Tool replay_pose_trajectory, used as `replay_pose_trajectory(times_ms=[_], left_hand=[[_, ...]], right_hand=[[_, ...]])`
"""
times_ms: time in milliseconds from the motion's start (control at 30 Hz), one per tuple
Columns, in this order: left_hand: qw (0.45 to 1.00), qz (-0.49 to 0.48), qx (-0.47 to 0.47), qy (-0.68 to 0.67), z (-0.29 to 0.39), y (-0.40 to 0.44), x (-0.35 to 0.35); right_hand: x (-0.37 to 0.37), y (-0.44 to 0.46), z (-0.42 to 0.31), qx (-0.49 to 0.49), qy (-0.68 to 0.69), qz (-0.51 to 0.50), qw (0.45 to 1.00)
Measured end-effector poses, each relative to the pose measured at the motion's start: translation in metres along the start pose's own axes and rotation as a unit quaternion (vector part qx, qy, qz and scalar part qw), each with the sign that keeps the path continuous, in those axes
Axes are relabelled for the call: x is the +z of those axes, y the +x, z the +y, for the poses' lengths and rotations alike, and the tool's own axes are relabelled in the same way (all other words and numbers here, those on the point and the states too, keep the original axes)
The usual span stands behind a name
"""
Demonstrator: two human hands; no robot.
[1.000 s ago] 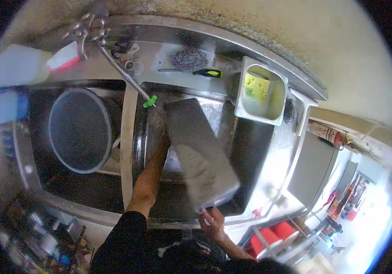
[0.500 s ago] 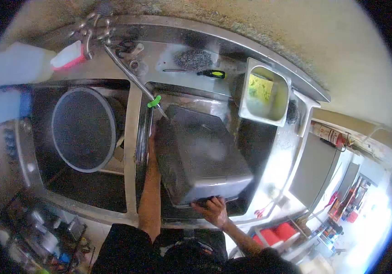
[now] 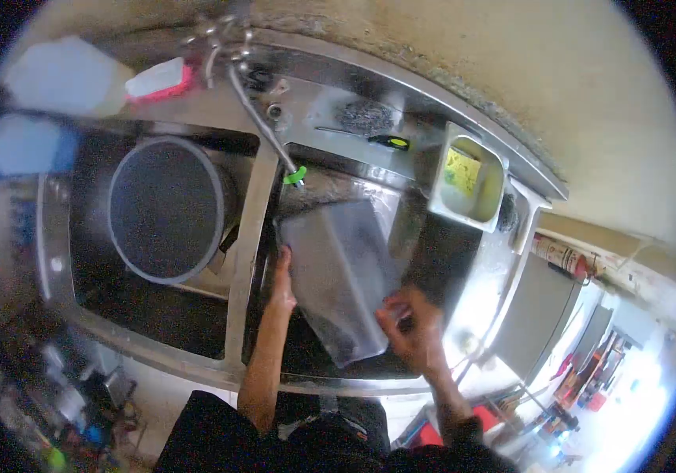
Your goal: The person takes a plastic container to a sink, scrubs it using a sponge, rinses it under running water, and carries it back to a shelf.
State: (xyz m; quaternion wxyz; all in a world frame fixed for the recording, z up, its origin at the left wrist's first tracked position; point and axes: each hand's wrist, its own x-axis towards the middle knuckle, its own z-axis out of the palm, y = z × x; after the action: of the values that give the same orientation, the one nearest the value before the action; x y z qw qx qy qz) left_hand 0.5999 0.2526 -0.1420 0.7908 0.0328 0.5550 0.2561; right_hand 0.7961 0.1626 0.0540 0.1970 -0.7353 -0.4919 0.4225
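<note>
A grey, translucent rectangular plastic tub is tilted in the right sink basin, blurred by motion. My left hand lies along its left side, thumb upward, with its other fingers partly hidden. At the lower right edge, my right hand has curled fingers against the tub, smeared by movement. Above the tub hangs the metal faucet spout, with a green piece at its tip. A steel pan holding a yellow-green sponge sits to the upper right.
A large round grey vessel fills much of the left basin. Along the back ledge are a scouring pad, a tool with a black-and-green handle, a pink-and-white brush and a whitish jug.
The tub has turned and tipped, showing a different side. My right hand has moved right and up from its near rim. My left hand now shows beside it, and the camera view has shifted.
</note>
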Motion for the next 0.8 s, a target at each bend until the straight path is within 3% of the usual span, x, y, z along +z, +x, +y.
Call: replay_pose_trajectory(times_ms=[67, 100, 167, 233, 267, 300, 367, 400, 433, 467, 500, 533, 567, 667, 767, 800], left_hand=[[0.998, -0.016, 0.006, -0.059, -0.004, -0.026, 0.037], [0.994, -0.036, -0.003, -0.103, -0.018, -0.027, 0.045], [0.991, 0.021, 0.072, -0.113, -0.040, -0.049, 0.084], [0.986, 0.068, 0.137, -0.072, -0.029, -0.099, 0.130], [0.987, 0.054, 0.116, -0.096, -0.040, -0.113, 0.140], [0.981, 0.046, 0.184, -0.040, -0.047, -0.123, 0.148], [0.988, 0.002, 0.040, 0.147, 0.005, -0.174, 0.151], [0.978, -0.012, 0.066, 0.198, 0.010, -0.185, 0.147], [0.964, -0.024, 0.093, 0.249, 0.014, -0.195, 0.142], [0.965, -0.005, 0.162, 0.207, -0.002, -0.200, 0.144], [0.958, 0.010, 0.233, 0.169, -0.019, -0.205, 0.145], [0.943, 0.022, 0.302, 0.136, -0.035, -0.209, 0.147], [0.947, -0.012, 0.270, 0.174, -0.038, -0.220, 0.146], [0.934, -0.050, 0.298, 0.191, -0.030, -0.269, 0.138], [0.964, -0.178, 0.153, 0.122, -0.028, -0.310, 0.119], [0.931, -0.151, 0.280, 0.176, -0.037, -0.323, 0.111]], right_hand=[[0.009, -0.011, -0.004, 0.002, -0.040, 0.034, 0.999], [0.017, -0.025, -0.012, -0.010, -0.112, 0.001, 0.994], [0.034, -0.057, -0.024, 0.009, -0.243, -0.063, 0.968], [0.045, -0.070, -0.016, 0.017, -0.237, 0.052, 0.970], [0.052, -0.074, 0.004, 0.033, -0.232, 0.107, 0.966], [0.055, -0.077, 0.022, 0.062, -0.242, 0.130, 0.960], [0.047, -0.084, 0.074, 0.131, -0.010, 0.223, 0.966], [0.045, -0.086, 0.073, 0.143, 0.200, 0.279, 0.928], [0.044, -0.093, 0.070, 0.137, 0.188, 0.274, 0.933], [0.044, -0.101, 0.051, 0.121, -0.022, 0.211, 0.970], [0.043, -0.108, 0.030, 0.086, -0.234, 0.166, 0.954], [0.049, -0.124, 0.016, 0.067, -0.308, 0.156, 0.936], [0.054, -0.135, 0.002, 0.059, -0.301, 0.165, 0.937], [0.072, -0.173, -0.032, 0.046, -0.211, 0.230, 0.949], [0.089, -0.205, -0.061, 0.011, -0.155, 0.282, 0.947], [0.096, -0.209, -0.067, -0.010, -0.146, 0.300, 0.943]])
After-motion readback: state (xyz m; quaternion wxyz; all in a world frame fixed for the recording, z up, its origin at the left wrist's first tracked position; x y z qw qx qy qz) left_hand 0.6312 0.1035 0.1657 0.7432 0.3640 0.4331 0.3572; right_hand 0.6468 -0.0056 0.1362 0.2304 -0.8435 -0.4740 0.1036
